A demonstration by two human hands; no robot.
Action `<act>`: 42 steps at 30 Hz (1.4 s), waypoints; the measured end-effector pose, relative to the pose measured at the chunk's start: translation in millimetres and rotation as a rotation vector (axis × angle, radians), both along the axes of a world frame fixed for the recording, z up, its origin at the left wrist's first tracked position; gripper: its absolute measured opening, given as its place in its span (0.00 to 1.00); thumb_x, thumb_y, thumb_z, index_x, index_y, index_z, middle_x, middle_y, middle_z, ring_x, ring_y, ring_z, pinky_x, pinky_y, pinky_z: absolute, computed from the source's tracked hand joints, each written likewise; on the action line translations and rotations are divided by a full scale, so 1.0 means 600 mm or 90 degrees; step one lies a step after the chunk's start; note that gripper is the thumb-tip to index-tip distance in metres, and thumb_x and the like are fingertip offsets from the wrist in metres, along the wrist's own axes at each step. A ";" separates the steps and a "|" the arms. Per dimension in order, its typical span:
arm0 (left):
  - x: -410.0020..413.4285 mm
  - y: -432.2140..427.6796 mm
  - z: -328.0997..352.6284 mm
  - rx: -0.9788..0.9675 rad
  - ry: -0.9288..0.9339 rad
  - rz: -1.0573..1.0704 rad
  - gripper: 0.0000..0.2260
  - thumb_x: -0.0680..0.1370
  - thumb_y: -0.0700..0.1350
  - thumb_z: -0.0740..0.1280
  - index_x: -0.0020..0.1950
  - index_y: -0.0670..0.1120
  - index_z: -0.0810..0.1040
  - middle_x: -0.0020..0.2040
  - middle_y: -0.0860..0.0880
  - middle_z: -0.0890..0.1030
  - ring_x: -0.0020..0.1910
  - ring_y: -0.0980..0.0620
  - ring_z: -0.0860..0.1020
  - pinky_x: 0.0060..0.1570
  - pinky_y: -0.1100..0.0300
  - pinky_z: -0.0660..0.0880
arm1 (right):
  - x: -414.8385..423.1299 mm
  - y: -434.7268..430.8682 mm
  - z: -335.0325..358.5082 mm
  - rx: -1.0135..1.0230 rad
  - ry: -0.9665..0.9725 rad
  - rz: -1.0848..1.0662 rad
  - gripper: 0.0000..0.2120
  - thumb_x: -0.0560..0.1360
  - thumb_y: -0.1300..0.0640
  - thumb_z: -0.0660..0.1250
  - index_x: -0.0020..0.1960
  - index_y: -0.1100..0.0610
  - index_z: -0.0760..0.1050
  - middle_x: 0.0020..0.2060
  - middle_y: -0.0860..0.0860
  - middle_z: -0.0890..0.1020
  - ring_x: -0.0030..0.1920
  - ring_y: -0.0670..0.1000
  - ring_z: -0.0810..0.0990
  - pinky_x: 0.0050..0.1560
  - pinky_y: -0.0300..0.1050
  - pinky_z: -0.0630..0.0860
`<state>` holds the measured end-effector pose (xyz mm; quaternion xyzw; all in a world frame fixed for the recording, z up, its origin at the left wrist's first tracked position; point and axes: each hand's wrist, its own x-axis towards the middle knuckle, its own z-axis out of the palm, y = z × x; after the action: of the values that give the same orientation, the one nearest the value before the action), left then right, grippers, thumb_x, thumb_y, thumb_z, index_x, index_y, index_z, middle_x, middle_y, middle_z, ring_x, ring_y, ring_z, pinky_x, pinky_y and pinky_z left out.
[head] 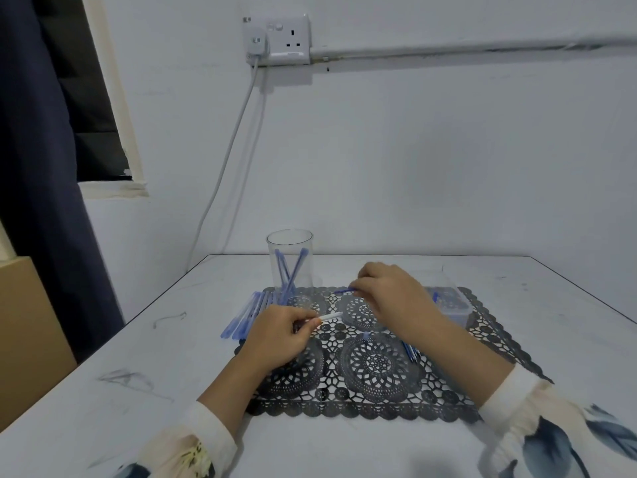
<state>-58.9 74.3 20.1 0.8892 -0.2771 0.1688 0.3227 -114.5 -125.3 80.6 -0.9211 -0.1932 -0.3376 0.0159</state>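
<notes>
- The left hand (282, 334) lies low over the mat, wrist toward the body, with fingers curled and clamped on a pale tube (330, 317) that looks like a pen barrel, its free end pointing to the right
- The right hand (389, 293) is raised a little further back, palm down, and its fingertips pinch a thin blue piece (344, 290) whose free end points left
- The two parts are near but apart, both above the middle of the black mat (375, 412), which is flat, lace-like, with round cut patterns and a scalloped edge
- A clear round cup (290, 243) stands at the far left corner of the mat with blue pens (293, 274) leaning inside
- More pens (244, 317) lie in a row just left of the left hand
- A clear plastic box (451, 307) sits behind the right wrist
</notes>
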 end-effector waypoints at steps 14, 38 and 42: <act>0.002 0.001 -0.001 -0.009 0.013 0.008 0.10 0.76 0.51 0.67 0.55 0.51 0.82 0.46 0.55 0.84 0.43 0.61 0.78 0.47 0.64 0.76 | 0.019 -0.052 -0.091 0.052 0.032 -0.069 0.25 0.51 0.68 0.80 0.45 0.53 0.83 0.31 0.48 0.78 0.27 0.48 0.76 0.22 0.37 0.72; 0.004 0.002 -0.001 -0.024 -0.004 -0.019 0.10 0.76 0.50 0.67 0.55 0.51 0.82 0.42 0.55 0.84 0.33 0.68 0.74 0.37 0.75 0.68 | 0.030 -0.052 -0.109 0.041 -0.106 -0.013 0.22 0.53 0.70 0.80 0.44 0.54 0.83 0.30 0.50 0.78 0.29 0.50 0.75 0.27 0.43 0.75; 0.004 0.002 -0.001 -0.023 -0.015 -0.022 0.10 0.76 0.50 0.68 0.55 0.50 0.82 0.45 0.55 0.84 0.35 0.67 0.75 0.39 0.74 0.69 | 0.027 -0.049 -0.104 0.027 -0.121 -0.010 0.23 0.51 0.71 0.79 0.43 0.55 0.83 0.30 0.50 0.78 0.29 0.50 0.75 0.28 0.40 0.73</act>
<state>-56.3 75.4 19.3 0.8762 -0.2934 0.1784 0.3381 -98.6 -154.6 18.3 -0.8858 -0.1794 -0.4278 0.0143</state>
